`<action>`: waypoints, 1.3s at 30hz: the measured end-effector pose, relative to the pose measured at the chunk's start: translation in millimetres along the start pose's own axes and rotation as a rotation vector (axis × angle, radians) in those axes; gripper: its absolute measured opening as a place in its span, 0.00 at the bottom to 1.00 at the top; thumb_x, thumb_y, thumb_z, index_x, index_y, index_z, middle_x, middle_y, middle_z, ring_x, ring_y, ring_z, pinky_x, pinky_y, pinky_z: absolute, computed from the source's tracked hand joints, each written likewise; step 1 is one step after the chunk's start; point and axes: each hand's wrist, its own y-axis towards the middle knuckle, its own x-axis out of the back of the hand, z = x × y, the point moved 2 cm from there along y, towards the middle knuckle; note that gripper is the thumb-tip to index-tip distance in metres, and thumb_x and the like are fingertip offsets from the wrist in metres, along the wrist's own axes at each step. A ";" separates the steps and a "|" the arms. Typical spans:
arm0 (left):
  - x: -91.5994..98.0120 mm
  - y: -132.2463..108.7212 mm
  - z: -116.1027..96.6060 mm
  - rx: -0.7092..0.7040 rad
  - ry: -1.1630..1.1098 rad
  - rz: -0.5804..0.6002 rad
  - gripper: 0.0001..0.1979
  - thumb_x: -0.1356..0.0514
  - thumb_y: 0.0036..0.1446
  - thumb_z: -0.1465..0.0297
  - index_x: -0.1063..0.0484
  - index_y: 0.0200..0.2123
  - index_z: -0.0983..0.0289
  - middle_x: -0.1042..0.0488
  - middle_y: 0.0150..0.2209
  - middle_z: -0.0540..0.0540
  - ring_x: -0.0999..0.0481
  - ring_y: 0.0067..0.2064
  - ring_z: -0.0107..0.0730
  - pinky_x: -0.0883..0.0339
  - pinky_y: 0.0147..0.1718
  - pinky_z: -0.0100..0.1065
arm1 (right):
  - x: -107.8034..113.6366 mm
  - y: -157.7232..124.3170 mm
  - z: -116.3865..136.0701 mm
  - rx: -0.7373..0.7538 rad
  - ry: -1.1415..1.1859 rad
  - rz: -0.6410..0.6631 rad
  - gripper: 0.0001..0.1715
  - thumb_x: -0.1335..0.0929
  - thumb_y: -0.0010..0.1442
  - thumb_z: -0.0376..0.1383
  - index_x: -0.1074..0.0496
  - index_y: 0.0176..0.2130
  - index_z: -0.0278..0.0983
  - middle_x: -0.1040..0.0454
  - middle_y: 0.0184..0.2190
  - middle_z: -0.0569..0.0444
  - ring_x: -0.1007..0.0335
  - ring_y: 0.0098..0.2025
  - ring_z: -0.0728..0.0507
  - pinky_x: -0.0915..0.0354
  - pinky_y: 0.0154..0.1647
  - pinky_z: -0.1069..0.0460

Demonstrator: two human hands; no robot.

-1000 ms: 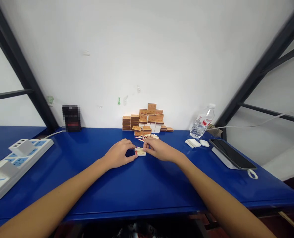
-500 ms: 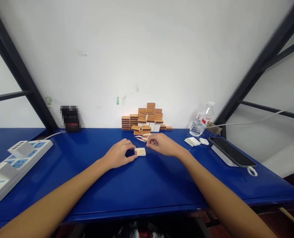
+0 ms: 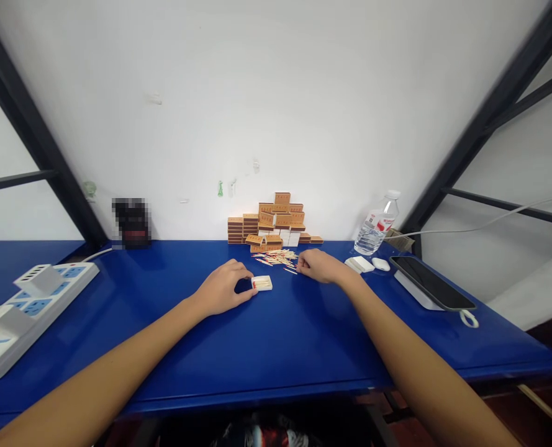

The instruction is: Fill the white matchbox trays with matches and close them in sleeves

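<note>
A small white matchbox tray (image 3: 265, 287) with several red-tipped matches inside lies on the blue table. My left hand (image 3: 223, 287) grips its left end between thumb and fingers. Behind the tray is a loose pile of matches (image 3: 278, 256). At the pile's right edge, my right hand (image 3: 321, 267) has its fingers curled together near the table; whatever may be between the fingertips is hidden. One single match (image 3: 290, 270) lies apart, just left of those fingertips.
Stacked matchboxes (image 3: 282, 220) stand against the wall behind the pile. To the right are a water bottle (image 3: 377, 226), white flat pieces (image 3: 359, 264), a white case (image 3: 380, 264) and a propped phone (image 3: 429, 282). A power strip (image 3: 77, 276) lies at left, near a blurred black object (image 3: 133, 223).
My right hand has moved right, from beside the tray to the right edge of the match pile, uncovering more matches. My left hand stays on the tray.
</note>
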 end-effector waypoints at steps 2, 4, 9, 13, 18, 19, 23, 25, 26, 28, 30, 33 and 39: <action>-0.4 -0.2 0.6 -0.001 -0.003 0.003 0.14 0.37 0.64 0.59 0.21 0.46 0.60 0.21 0.43 0.57 0.25 0.47 0.43 0.29 0.46 0.43 | 0.6 -1.5 2.6 0.026 -0.003 -0.001 0.07 0.32 0.61 0.29 0.25 0.31 0.35 0.20 0.32 0.48 0.29 0.30 0.46 0.43 0.29 0.54; -0.9 -0.3 1.0 0.000 0.002 0.007 0.13 0.36 0.64 0.59 0.21 0.46 0.60 0.21 0.43 0.57 0.25 0.46 0.43 0.29 0.46 0.42 | 2.8 -3.4 5.6 0.054 0.000 -0.016 0.07 0.32 0.62 0.29 0.26 0.31 0.35 0.21 0.32 0.49 0.30 0.29 0.46 0.44 0.29 0.54; -2.8 -0.5 1.7 -0.001 0.026 0.007 0.13 0.36 0.64 0.59 0.22 0.47 0.60 0.21 0.43 0.57 0.26 0.47 0.43 0.30 0.47 0.43 | 6.0 -10.8 34.3 0.229 0.125 -0.124 0.08 0.33 0.68 0.35 0.28 0.35 0.36 0.23 0.34 0.50 0.32 0.32 0.46 0.43 0.32 0.53; -3.6 -0.6 1.7 -0.001 0.019 0.017 0.14 0.36 0.64 0.59 0.22 0.48 0.60 0.22 0.43 0.56 0.26 0.46 0.43 0.30 0.46 0.42 | -4.5 -17.2 70.5 0.384 0.141 -0.124 0.05 0.33 0.68 0.32 0.28 0.38 0.36 0.24 0.35 0.51 0.33 0.35 0.46 0.43 0.35 0.53; -2.1 -0.7 0.1 -0.008 0.026 0.013 0.13 0.37 0.65 0.59 0.22 0.46 0.61 0.22 0.43 0.57 0.26 0.47 0.43 0.29 0.46 0.42 | -5.6 -18.9 78.4 0.393 0.061 -0.139 0.05 0.33 0.67 0.31 0.27 0.38 0.36 0.24 0.38 0.49 0.32 0.37 0.45 0.42 0.37 0.52; -1.9 -0.8 -0.2 -0.008 0.025 0.010 0.13 0.37 0.65 0.59 0.22 0.46 0.61 0.22 0.43 0.57 0.26 0.47 0.43 0.29 0.46 0.42 | -1.7 -18.1 72.8 0.373 0.061 -0.159 0.05 0.33 0.67 0.31 0.26 0.38 0.36 0.24 0.37 0.49 0.31 0.37 0.45 0.42 0.36 0.52; -1.2 -1.1 -1.6 -0.015 0.012 -0.004 0.13 0.36 0.64 0.60 0.22 0.47 0.60 0.21 0.44 0.57 0.25 0.47 0.43 0.29 0.47 0.43 | 15.9 -11.6 33.8 0.147 -0.016 -0.238 0.07 0.32 0.67 0.33 0.25 0.36 0.35 0.22 0.36 0.48 0.30 0.36 0.44 0.43 0.35 0.52; -0.8 -1.0 -2.1 -0.009 0.015 0.001 0.13 0.37 0.65 0.59 0.22 0.47 0.61 0.21 0.44 0.57 0.25 0.48 0.43 0.29 0.47 0.43 | 18.7 -8.0 12.6 -0.009 -0.066 -0.184 0.07 0.30 0.66 0.36 0.24 0.36 0.35 0.21 0.36 0.48 0.29 0.35 0.44 0.44 0.33 0.52; -0.6 -0.9 -2.2 -0.003 0.021 0.007 0.14 0.37 0.65 0.59 0.22 0.47 0.61 0.21 0.45 0.57 0.25 0.48 0.43 0.29 0.47 0.43 | 18.0 -6.5 4.4 -0.065 -0.067 -0.140 0.09 0.29 0.65 0.38 0.24 0.36 0.35 0.20 0.35 0.48 0.28 0.34 0.45 0.44 0.32 0.53; -0.5 -0.5 -2.0 0.011 0.036 0.024 0.14 0.37 0.65 0.59 0.22 0.47 0.62 0.21 0.45 0.58 0.25 0.48 0.43 0.29 0.47 0.43 | 14.0 -4.1 -4.8 -0.104 -0.017 -0.059 0.13 0.29 0.66 0.43 0.25 0.34 0.36 0.20 0.34 0.49 0.28 0.33 0.45 0.44 0.30 0.53; -0.7 -0.1 -1.6 0.016 0.048 0.037 0.15 0.38 0.65 0.59 0.22 0.47 0.62 0.21 0.45 0.58 0.25 0.48 0.43 0.29 0.48 0.43 | 8.5 -2.1 -4.6 -0.068 0.049 -0.020 0.15 0.29 0.65 0.45 0.26 0.34 0.36 0.20 0.33 0.51 0.28 0.32 0.46 0.44 0.29 0.54; -1.4 -0.2 -0.9 0.017 0.051 0.038 0.15 0.37 0.65 0.59 0.22 0.48 0.62 0.22 0.45 0.58 0.26 0.49 0.43 0.29 0.48 0.43 | 0.9 -0.2 4.7 -0.011 0.090 0.002 0.11 0.27 0.64 0.41 0.26 0.34 0.36 0.20 0.33 0.52 0.29 0.31 0.47 0.44 0.29 0.54; -2.1 -0.8 -0.7 0.017 0.045 0.033 0.14 0.37 0.65 0.59 0.22 0.48 0.62 0.22 0.45 0.58 0.26 0.48 0.44 0.29 0.48 0.43 | -3.0 -5.0 33.4 0.139 0.191 -0.029 0.10 0.31 0.68 0.37 0.28 0.34 0.35 0.24 0.31 0.53 0.33 0.30 0.48 0.44 0.31 0.54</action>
